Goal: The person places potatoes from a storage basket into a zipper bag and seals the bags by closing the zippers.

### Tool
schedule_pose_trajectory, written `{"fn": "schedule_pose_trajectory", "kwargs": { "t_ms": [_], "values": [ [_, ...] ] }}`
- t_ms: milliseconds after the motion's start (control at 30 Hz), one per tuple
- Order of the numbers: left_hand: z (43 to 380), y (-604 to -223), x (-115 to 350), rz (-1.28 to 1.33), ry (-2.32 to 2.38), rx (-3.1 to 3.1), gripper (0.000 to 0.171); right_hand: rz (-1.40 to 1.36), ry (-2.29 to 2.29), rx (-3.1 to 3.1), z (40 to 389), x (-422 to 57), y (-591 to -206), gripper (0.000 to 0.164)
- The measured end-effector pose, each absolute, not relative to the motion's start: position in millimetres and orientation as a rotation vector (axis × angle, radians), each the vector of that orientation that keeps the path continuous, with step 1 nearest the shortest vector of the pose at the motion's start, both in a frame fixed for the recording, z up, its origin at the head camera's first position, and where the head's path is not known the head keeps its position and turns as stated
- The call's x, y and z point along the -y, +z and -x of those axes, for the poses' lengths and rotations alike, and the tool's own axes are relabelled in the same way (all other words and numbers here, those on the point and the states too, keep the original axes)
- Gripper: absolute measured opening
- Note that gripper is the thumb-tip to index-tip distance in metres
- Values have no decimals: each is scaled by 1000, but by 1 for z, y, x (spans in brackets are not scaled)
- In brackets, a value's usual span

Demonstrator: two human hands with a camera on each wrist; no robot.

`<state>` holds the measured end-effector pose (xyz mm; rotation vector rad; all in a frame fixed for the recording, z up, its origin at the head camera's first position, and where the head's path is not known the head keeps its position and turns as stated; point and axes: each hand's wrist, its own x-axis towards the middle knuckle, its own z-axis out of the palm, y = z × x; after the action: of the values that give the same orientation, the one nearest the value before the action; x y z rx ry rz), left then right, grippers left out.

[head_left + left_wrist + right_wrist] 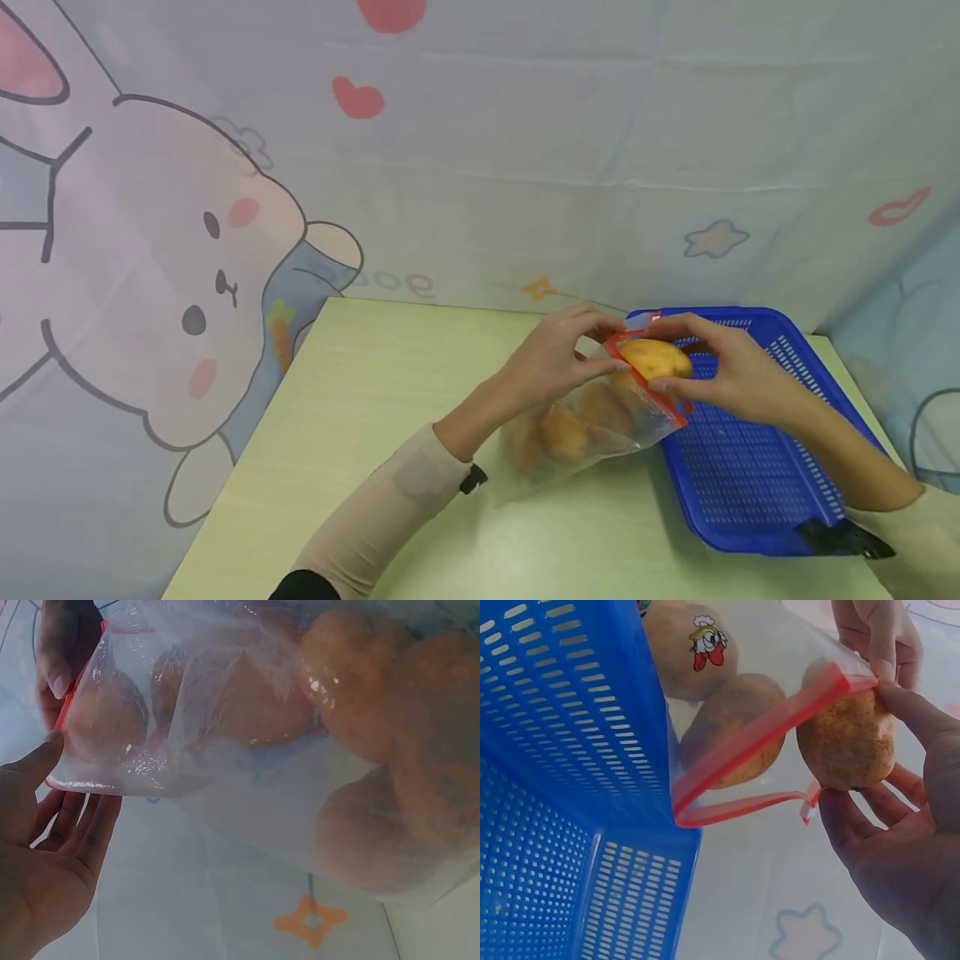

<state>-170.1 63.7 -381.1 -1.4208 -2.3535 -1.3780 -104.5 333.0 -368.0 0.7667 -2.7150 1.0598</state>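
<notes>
A clear zip bag (517, 475) with a red zip strip slants over the table, several potatoes (564, 435) inside it. My left hand (546, 358) pinches the bag at its mouth, thumb on the near side. At that mouth my right hand (738, 371) grips a yellow-brown potato (656, 358), which sits partly within the opening. In the right wrist view this potato (847, 742) lies against the red strip (761, 742), fingers under it and thumb on top. A small cartoon duck print (706, 643) shows on the bag.
Just right of the bag stands a blue plastic basket (750, 492) with slotted walls; its visible floor is bare. The pale green tabletop (390, 375) extends to the left. Behind hangs a cloth backdrop (510, 133) with cartoon prints.
</notes>
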Motion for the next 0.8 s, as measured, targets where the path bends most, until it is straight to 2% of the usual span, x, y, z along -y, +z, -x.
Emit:
{"fn": "schedule_pose_trajectory", "kwargs": {
  "t_ms": [200,367,500,633,800],
  "values": [
    [171,-380,-61,1410,-1398,2353,42,-734,1209,2632,105,-333,-373,48],
    [172,-379,-59,1382,-1388,2359,39,-532,1101,2674,111,-349,-383,33],
    [172,-380,-59,1379,-1376,2361,39,-473,1061,2944,115,-369,-398,43],
    [173,-382,-59,1385,-1385,2363,40,-570,1301,3138,116,-384,-420,54],
    [174,-382,-56,1366,-1413,2326,40,-618,1453,3126,115,-385,-435,52]
  ]
}}
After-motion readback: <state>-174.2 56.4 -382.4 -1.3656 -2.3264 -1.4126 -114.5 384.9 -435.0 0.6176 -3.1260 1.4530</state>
